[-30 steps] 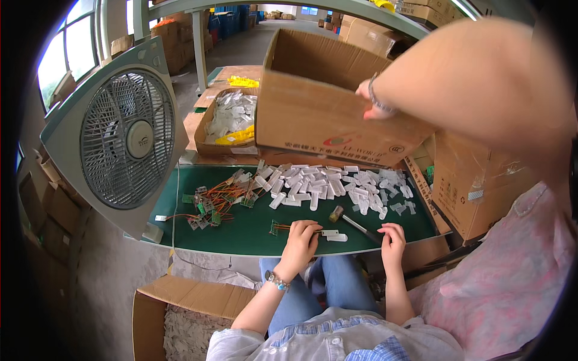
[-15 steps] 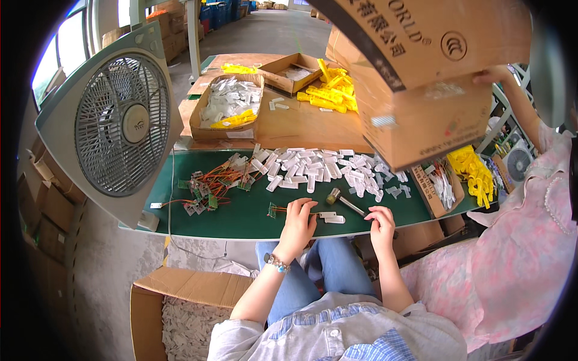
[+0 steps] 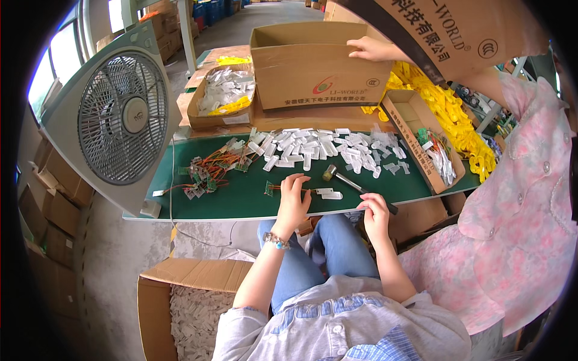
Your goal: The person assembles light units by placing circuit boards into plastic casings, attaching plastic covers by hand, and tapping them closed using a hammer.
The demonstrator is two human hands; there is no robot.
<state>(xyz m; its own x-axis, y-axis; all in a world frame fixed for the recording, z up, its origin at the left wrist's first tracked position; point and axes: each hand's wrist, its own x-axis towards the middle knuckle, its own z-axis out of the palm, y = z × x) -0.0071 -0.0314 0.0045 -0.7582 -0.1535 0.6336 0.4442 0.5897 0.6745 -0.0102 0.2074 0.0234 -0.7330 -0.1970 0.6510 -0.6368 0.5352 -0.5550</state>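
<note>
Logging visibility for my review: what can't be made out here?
Head view:
Orange wires, middle stretch: hidden by left hand.
Hammer, part of handle: covered by right hand.
Open carton, floor: hidden by its front wall.
Upper-right carton: cut off by top edge.
Green circuit board, components: too small.

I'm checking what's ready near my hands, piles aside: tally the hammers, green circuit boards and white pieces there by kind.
Hammer: 1
Green circuit board, left of the left hand: 1
White pieces, right of that hand: 2
Total: 4
</note>
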